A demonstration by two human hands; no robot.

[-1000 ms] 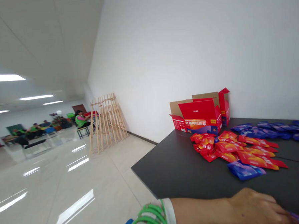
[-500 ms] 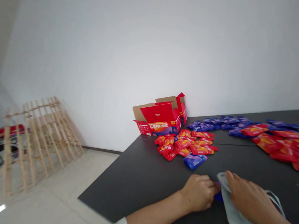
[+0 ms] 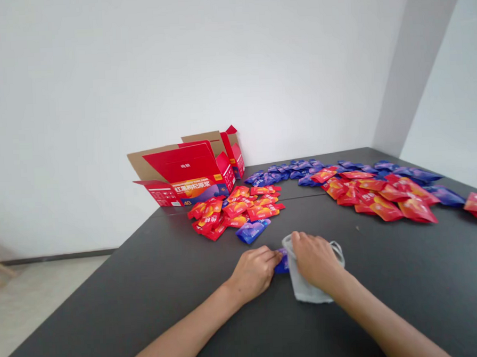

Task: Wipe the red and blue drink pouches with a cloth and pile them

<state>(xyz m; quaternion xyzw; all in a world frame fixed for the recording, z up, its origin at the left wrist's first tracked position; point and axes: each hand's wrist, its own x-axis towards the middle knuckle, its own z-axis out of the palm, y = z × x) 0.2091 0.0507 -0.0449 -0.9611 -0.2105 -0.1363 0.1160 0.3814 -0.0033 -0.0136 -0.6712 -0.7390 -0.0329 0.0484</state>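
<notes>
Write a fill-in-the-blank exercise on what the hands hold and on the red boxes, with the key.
1. The packet held by the left hand is ____ (red or blue).
2. The right hand holds a small bag whose colour is ____ (grey or green).
3. The number printed low on the front box is ____.
4. The flaps of the rear box stand ____ (open or shut).

Missing words: blue; grey; 40; open.

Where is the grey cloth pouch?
In the head view, the grey cloth pouch is low, right of centre, in the right hand over the black table; a blue sachet in the left hand meets its left edge.
</notes>
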